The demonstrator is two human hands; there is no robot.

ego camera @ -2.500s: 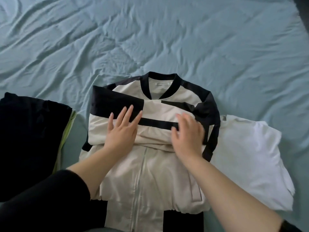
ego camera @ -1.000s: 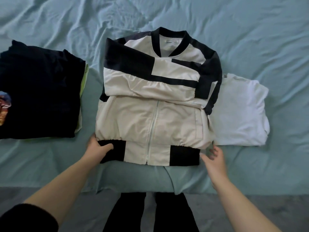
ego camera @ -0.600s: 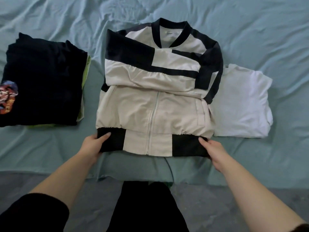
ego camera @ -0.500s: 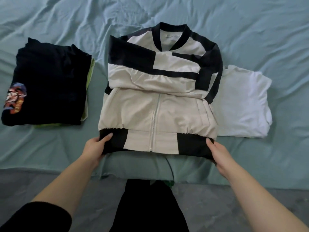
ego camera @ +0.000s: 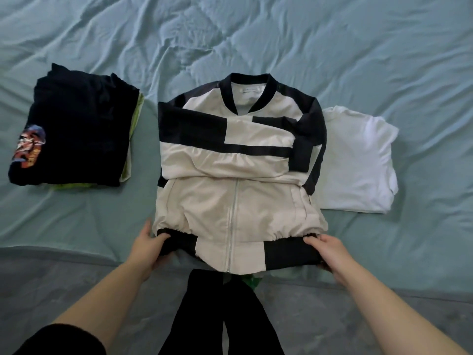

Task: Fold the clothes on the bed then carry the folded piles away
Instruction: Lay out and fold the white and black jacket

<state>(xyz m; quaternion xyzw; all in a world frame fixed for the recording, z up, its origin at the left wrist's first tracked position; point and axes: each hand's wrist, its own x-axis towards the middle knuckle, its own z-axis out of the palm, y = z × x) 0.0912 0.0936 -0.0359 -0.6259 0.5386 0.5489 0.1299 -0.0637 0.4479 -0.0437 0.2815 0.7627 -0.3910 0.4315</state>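
A cream and black zip jacket (ego camera: 235,175) lies face up in the middle of the bed, both sleeves folded across its chest. My left hand (ego camera: 149,248) grips the black hem band at the jacket's lower left corner. My right hand (ego camera: 326,251) grips the hem band at the lower right corner. The hem is lifted a little off the sheet and hangs past the bed's edge. A folded dark pile (ego camera: 74,134) with a colourful print and a lime-green garment under it lies to the left. A folded white garment (ego camera: 358,160) lies to the right, partly under the jacket.
The teal sheet (ego camera: 256,34) is wrinkled and bare beyond the clothes. The bed's near edge runs across the lower part of the view, with grey floor (ego camera: 332,316) below it. My legs in black trousers (ego camera: 220,316) stand against the edge.
Both hands left the folded sleeves, moved down to the hem corners and took hold of them. The hem has since risen slightly and bunched.
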